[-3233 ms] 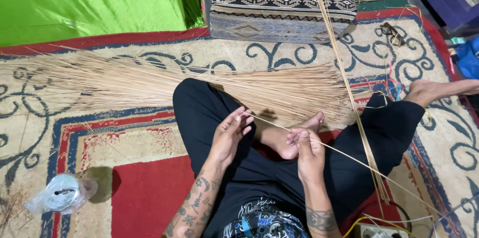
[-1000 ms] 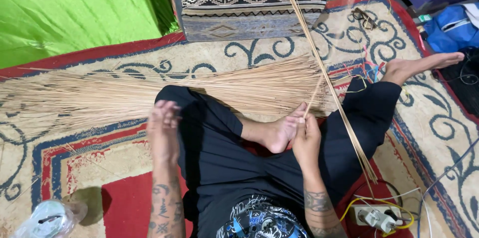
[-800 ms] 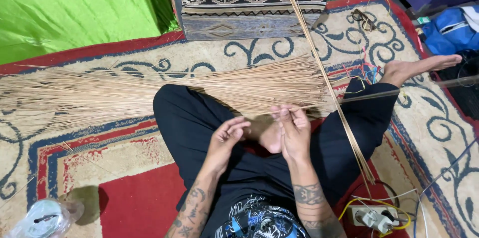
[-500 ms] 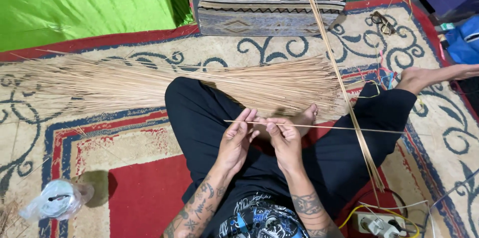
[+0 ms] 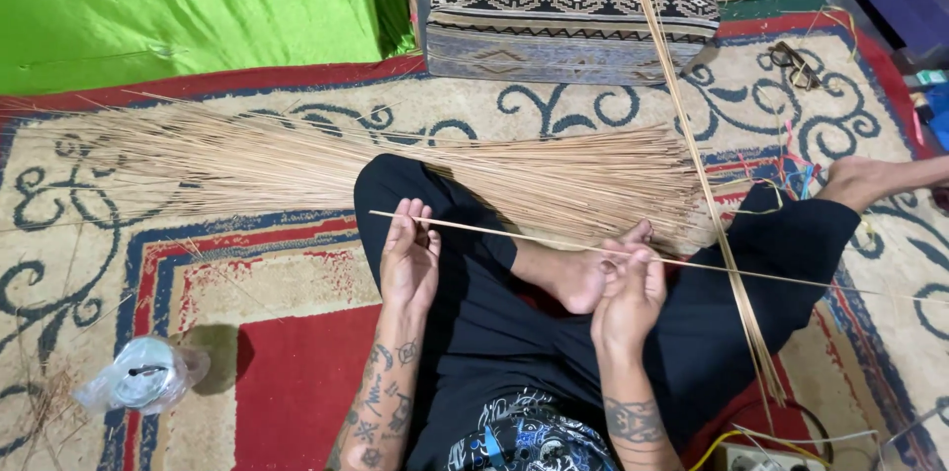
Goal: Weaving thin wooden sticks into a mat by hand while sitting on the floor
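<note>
One thin stick (image 5: 514, 237) stretched across the lap, running from near the left hand (image 5: 408, 258) rightward past the right hand (image 5: 629, 291) and on over the right leg toward the frame's edge. Left end resting on the fingertips of the left hand, palm up, fingers straight and loose, not closed around anything. Right hand closed, pinching the stick between thumb and fingers, just beside a bare foot (image 5: 583, 273) tucked in against it. Stick pale tan, very slender, straight, slightly lower at the right end. Behind it, a broad bundle of like sticks (image 5: 326, 165) spread flat on the patterned carpet (image 5: 247, 283), well apart from the left hand. A few longer sticks (image 5: 692, 165) crossing steeply over the right leg, leaning toward a woven patterned cushion (image 5: 568, 6). Clear plastic bag (image 5: 138, 382) on the carpet at lower left.
</note>
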